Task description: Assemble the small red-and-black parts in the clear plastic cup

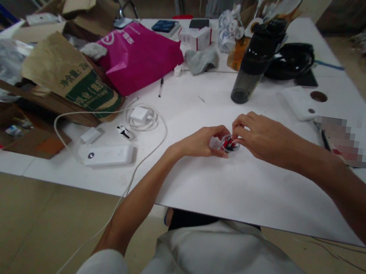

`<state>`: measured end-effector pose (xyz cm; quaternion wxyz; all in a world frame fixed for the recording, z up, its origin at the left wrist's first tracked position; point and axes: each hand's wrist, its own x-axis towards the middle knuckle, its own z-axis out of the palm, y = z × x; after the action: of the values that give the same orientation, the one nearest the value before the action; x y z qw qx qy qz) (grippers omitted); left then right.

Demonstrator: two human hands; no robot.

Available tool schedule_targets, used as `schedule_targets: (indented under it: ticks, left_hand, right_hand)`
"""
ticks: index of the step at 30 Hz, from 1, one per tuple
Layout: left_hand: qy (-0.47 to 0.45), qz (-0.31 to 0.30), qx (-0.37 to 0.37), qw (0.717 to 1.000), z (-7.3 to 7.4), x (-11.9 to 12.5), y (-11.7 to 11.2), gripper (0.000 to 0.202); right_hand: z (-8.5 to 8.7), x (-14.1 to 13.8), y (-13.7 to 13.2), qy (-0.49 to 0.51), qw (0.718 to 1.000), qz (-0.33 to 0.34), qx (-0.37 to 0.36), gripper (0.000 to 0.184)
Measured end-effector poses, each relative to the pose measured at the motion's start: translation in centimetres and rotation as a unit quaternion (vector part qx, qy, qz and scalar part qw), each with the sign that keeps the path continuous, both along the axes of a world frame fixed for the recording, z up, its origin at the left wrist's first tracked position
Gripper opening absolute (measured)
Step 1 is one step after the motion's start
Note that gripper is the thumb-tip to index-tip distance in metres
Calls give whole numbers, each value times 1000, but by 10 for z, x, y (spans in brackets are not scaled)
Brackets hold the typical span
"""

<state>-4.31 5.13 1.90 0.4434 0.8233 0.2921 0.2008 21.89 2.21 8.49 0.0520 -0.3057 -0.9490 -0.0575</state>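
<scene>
A small clear round container (pixel 235 148) with red and black pieces inside is on the white table (pixel 264 189) in front of me. My left hand (pixel 206 142) is wrapped round its left side and steadies it. From the right, my right hand (pixel 255 132) reaches over the rim with its fingertips pressed together at the red and black pieces. What those fingertips pinch, if anything, is too small and hidden to make out. A whitish translucent part (pixel 215 143) shows between my left thumb and fingers.
Left of my hands lie a white power bank (pixel 108 155), a coiled white cable (pixel 162 127) and a charger (pixel 139 114). A dark bottle (pixel 246 73) stands beyond them, near a pink bag (pixel 140 56) and open cardboard boxes (pixel 28 142). A phone (pixel 342 141), blurred out, lies at right.
</scene>
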Motion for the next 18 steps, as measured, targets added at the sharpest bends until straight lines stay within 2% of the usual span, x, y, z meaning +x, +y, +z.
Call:
schedule_targets:
  ticks: [7,18]
  left_hand:
    - [1,3,-3,1000,1,0,0,49]
    - [-15,-8,-6,1000,-2,-1,0,51]
  right_hand:
    - [-2,-1,-4,-13,999,-3,32,32]
    - [1,2,-3,0,1000,-14,-8,30]
